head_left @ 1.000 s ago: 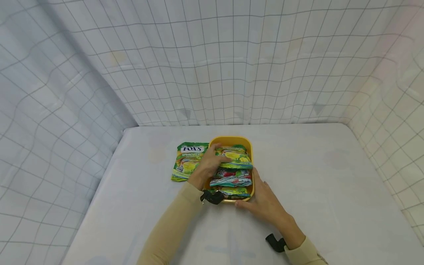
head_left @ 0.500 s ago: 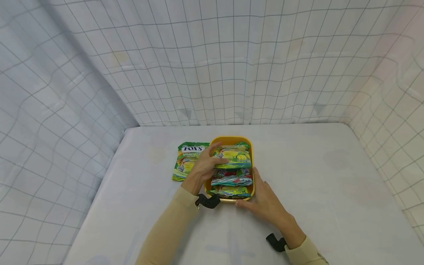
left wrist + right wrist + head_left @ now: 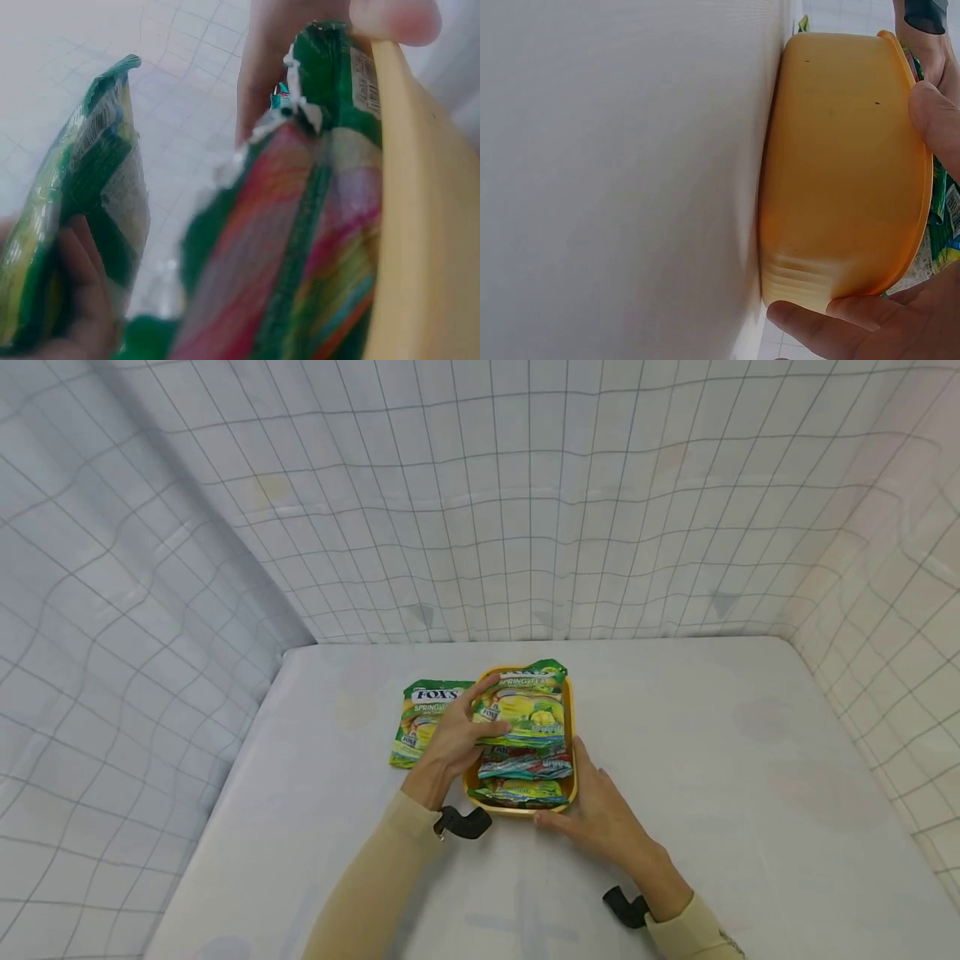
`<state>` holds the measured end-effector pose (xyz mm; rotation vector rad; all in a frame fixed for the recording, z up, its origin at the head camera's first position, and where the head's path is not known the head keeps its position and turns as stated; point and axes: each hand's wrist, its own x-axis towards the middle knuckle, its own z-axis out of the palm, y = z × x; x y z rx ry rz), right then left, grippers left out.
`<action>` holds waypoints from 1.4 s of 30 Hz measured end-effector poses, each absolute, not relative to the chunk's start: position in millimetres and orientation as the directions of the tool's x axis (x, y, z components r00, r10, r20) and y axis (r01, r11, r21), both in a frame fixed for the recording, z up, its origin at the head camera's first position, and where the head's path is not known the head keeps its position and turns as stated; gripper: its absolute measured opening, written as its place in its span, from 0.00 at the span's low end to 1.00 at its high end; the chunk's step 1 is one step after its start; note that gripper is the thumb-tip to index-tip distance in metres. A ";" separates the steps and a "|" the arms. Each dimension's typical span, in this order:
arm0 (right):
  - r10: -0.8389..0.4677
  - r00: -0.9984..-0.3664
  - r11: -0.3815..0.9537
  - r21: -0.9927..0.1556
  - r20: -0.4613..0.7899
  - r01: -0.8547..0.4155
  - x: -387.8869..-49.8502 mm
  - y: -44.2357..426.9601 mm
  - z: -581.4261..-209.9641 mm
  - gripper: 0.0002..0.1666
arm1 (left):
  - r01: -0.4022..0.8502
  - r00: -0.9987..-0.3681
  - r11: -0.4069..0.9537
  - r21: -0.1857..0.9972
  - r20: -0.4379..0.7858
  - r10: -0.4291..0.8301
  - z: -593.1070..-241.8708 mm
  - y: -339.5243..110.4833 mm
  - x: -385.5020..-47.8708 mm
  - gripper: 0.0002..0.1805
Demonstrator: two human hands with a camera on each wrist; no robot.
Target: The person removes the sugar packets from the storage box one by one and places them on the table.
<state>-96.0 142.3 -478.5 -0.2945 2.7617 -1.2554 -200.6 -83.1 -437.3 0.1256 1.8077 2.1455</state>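
Fingers of the left hand [image 3: 453, 735] clamp a green candy bag [image 3: 528, 710] mid-frame in the head view, over the yellow tub [image 3: 847, 165], touched at lower right by the right hand's spread fingers [image 3: 821, 330].

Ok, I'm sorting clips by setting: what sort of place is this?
Probably a screened-off work booth: white, grid-lined sheets enclose the back and both sides of a white table, where a yellow tub of packets stands.
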 end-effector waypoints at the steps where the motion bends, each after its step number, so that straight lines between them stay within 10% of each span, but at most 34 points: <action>1: -0.211 -0.977 0.644 -0.753 -0.008 -0.133 -96.2 142.1 -478.1 0.77 | -0.178 -0.941 -0.146 0.973 -0.125 0.316 -436.7 -84.1 -200.1 0.43; 42: -0.187 -0.979 0.671 -0.739 -0.087 -0.062 -96.2 140.7 -477.5 0.79 | -0.143 -0.968 -0.423 0.895 -0.038 0.247 -444.7 -162.0 -187.8 0.44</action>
